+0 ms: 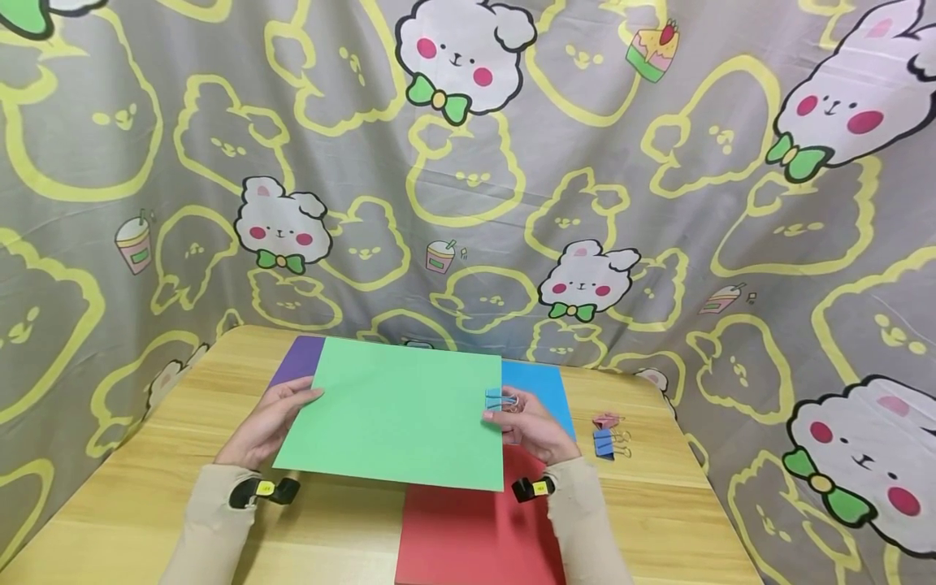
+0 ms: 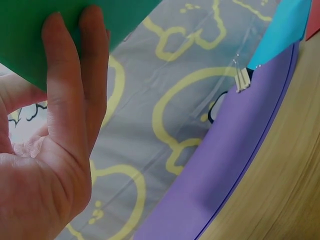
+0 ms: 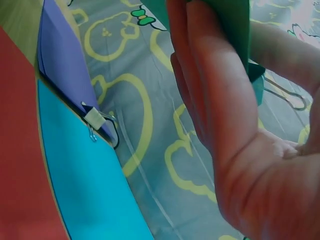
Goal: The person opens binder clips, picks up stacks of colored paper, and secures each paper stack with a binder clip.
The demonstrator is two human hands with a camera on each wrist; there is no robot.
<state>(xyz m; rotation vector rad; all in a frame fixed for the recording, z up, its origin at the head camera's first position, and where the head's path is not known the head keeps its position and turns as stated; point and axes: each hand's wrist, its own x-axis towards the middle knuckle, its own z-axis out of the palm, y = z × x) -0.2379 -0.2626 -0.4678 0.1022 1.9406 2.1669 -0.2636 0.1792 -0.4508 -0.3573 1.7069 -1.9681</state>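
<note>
Both hands hold a green paper sheet or stack [image 1: 395,414] up over the table, tilted toward the head camera. My left hand [image 1: 274,418] pinches its left edge, thumb on the front face; in the left wrist view the fingers [image 2: 65,75] lie nearly straight along the green underside. The right hand [image 1: 539,426] grips the right edge, its thumb just below a light-blue binder clip [image 1: 493,399]. That clip sits on the right edge with its wire handles pointing right, against the right hand. Its dark teal side [image 3: 258,80] shows between finger and thumb in the right wrist view.
Purple paper [image 1: 298,357] and blue paper [image 1: 537,386] lie behind the green, with a whitish binder clip [image 3: 95,117] where they meet. Red paper [image 1: 475,532] lies in front. Pink [image 1: 606,420] and blue binder clips [image 1: 603,443] lie at right. A patterned curtain [image 1: 468,268] hangs behind.
</note>
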